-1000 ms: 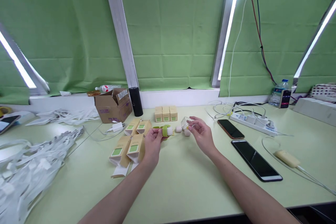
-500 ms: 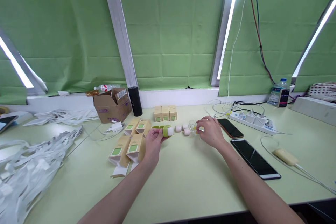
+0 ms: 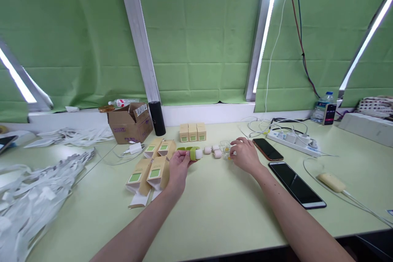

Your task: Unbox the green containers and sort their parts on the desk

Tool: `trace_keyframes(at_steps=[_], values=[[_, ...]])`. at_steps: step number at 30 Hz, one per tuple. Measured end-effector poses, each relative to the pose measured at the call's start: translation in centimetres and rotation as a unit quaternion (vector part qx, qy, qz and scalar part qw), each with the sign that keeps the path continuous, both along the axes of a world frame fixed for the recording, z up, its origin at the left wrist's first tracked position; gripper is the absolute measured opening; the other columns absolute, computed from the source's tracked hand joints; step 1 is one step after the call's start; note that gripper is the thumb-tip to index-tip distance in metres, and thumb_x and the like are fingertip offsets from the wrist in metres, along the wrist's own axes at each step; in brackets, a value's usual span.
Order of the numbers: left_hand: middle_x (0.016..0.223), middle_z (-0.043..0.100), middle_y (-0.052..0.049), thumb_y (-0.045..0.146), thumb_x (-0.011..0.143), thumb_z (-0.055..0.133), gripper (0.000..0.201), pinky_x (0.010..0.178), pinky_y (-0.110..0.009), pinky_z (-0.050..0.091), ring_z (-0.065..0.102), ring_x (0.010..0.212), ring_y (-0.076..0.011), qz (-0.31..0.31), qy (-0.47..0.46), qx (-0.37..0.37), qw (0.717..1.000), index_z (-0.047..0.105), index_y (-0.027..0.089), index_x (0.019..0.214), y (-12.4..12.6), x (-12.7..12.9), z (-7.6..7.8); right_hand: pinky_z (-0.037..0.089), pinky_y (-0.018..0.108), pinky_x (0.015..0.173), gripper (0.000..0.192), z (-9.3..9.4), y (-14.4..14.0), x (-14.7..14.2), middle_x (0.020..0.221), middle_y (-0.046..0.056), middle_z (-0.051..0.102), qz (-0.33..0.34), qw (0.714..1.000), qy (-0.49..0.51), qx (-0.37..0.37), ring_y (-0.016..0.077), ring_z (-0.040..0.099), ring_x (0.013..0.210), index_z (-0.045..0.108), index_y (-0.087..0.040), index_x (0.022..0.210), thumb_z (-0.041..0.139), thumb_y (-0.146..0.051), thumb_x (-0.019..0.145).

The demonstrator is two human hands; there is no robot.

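Observation:
My left hand (image 3: pixel 180 163) pinches a small white cylinder (image 3: pixel 199 154) with a bright green band (image 3: pixel 193 153) around it. My right hand (image 3: pixel 245 153) is at a cluster of small clear plastic pieces (image 3: pixel 225 147) with yellow bits, its fingers curled together. What lies between those fingertips is too small to make out. Between the hands sit several pale pink-white cylinders (image 3: pixel 217 154). Close by my left hand, several tan cartons with green labels (image 3: pixel 139 177) lie with their near flaps open. Farther back, three small tan boxes (image 3: pixel 193 132) stand in a row.
A brown cardboard box (image 3: pixel 130 125) and a black cylinder (image 3: pixel 156 118) stand at the back. White straps or cables (image 3: pixel 46 192) are heaped at left. On the right lie two phones (image 3: pixel 296 184), a power strip (image 3: pixel 293 142) with cables, and a cream block (image 3: pixel 331 182) on a cord.
My right hand has shifted slightly at the clear pieces, and more of them show now. The left hand keeps its hold on the banded cylinder. The view has moved a little.

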State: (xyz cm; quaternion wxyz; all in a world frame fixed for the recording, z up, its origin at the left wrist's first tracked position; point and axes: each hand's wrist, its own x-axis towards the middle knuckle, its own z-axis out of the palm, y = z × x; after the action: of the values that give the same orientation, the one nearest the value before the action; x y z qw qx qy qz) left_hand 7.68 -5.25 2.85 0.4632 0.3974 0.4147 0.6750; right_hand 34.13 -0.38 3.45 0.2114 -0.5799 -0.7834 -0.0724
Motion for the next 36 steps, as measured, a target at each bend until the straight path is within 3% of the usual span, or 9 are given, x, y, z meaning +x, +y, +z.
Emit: trace_keyframes(at_steps=[18, 21, 25, 29, 31, 36], values=[[0.083, 0.074, -0.004, 0.045, 0.077, 0.085, 0.039, 0.079, -0.036, 0.061, 0.072, 0.077, -0.0181, -0.006, 0.006, -0.003, 1.000, 0.061, 0.017, 0.089, -0.1, 0.0, 0.1, 0.039, 0.046, 0.102, 0.013, -1.3, 0.9, 0.0, 0.126, 0.007, 0.075, -0.020, 0.999, -0.008, 0.028, 0.0341, 0.049, 0.133, 0.081, -0.024, 0.084, 0.070, -0.017, 0.087], [0.084, 0.075, -0.005, 0.045, 0.078, 0.085, 0.039, 0.078, -0.035, 0.061, 0.072, 0.077, -0.0180, -0.006, 0.007, -0.001, 1.000, 0.061, 0.016, 0.089, -0.1, -0.1, 0.0, 0.039, 0.046, 0.104, 0.013, -1.1, 0.7, 0.0, 0.128, 0.008, 0.074, -0.021, 0.999, -0.003, 0.036, 0.0339, 0.049, 0.133, 0.080, -0.025, 0.096, 0.073, -0.019, 0.086], [0.086, 0.076, -0.006, 0.045, 0.079, 0.084, 0.039, 0.078, -0.036, 0.061, 0.072, 0.078, -0.0186, -0.007, 0.009, 0.003, 1.000, 0.061, 0.016, 0.092, 0.0, -0.1, -0.1, 0.043, 0.043, 0.099, 0.028, 0.3, 0.3, 0.3, 0.118, 0.009, 0.075, -0.062, 0.997, 0.018, 0.049, 0.0309, 0.060, 0.119, 0.074, -0.024, 0.111, 0.076, -0.026, 0.083], [0.085, 0.075, -0.005, 0.046, 0.078, 0.085, 0.041, 0.079, -0.037, 0.061, 0.072, 0.078, -0.0186, -0.006, 0.011, 0.002, 1.000, 0.061, 0.017, 0.091, 0.0, -0.1, -0.1, 0.045, 0.034, 0.076, 0.013, 1.6, 0.0, 0.7, 0.089, 0.008, 0.077, -0.137, 0.988, 0.030, -0.061, 0.0261, 0.071, 0.087, 0.077, -0.026, 0.094, 0.065, -0.029, 0.089], [0.085, 0.075, -0.006, 0.047, 0.077, 0.085, 0.041, 0.080, -0.037, 0.061, 0.072, 0.079, -0.0187, -0.005, 0.010, 0.001, 1.000, 0.061, 0.017, 0.091, 0.0, -0.1, -0.1, 0.044, 0.032, 0.071, 0.014, 1.6, 0.0, 0.7, 0.088, 0.009, 0.078, -0.149, 0.984, 0.019, -0.093, 0.0260, 0.072, 0.083, 0.079, -0.026, 0.089, 0.064, -0.026, 0.086], [0.088, 0.075, -0.006, 0.048, 0.077, 0.085, 0.043, 0.080, -0.036, 0.060, 0.072, 0.079, -0.0189, -0.006, 0.013, 0.002, 1.000, 0.060, 0.017, 0.093, 0.0, -0.1, -0.2, 0.044, 0.030, 0.070, 0.019, 1.0, 0.2, 0.6, 0.088, 0.010, 0.079, -0.140, 0.986, 0.011, -0.089, 0.0254, 0.073, 0.082, 0.080, -0.025, 0.090, 0.064, -0.018, 0.081]])
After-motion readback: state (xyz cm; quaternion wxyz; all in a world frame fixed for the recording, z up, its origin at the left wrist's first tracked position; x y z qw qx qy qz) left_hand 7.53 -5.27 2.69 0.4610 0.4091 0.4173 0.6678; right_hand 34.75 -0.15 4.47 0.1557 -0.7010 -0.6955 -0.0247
